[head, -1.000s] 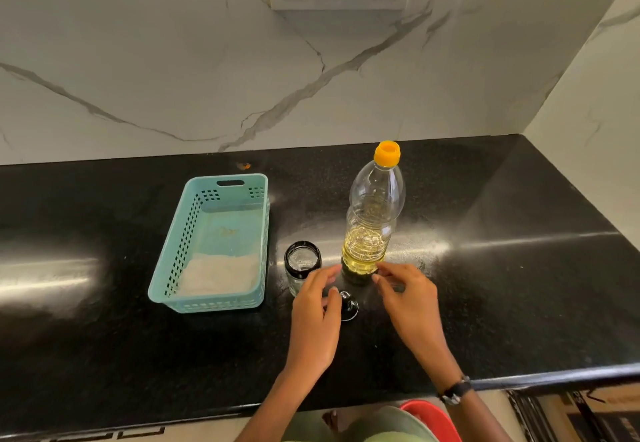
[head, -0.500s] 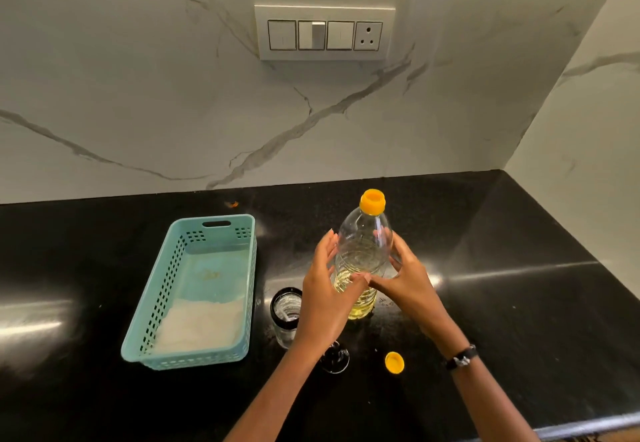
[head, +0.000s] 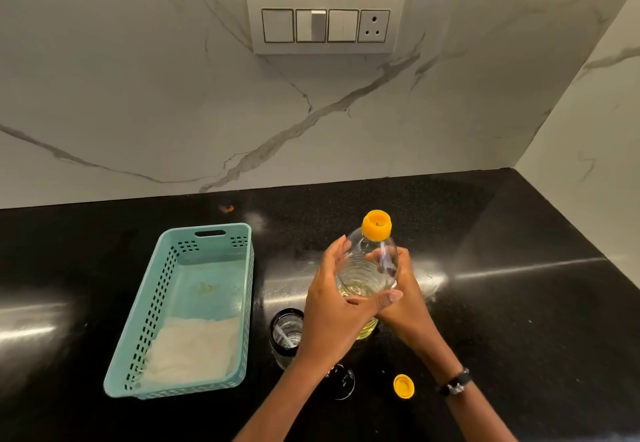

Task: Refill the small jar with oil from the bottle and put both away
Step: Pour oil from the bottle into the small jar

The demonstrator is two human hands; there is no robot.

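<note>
Since half a second ago both my hands have tightened round the oil bottle (head: pixel 367 270), which now leans its yellow spout top (head: pixel 376 224) toward the back wall: my left hand (head: pixel 330 306) curls round its left side with the thumb across the front, and my right hand (head: pixel 403 298) clasps the right side. Just left of the bottle, near the counter's (head: pixel 519 303) front edge, stands the small open jar (head: pixel 286 334), with its dark lid (head: pixel 341 382) and the loose yellow cap (head: pixel 403 386) lying nearer the edge. Further left on the counter sits the teal basket (head: pixel 162 303) with a white cloth (head: pixel 190 348) in its near end.
</note>
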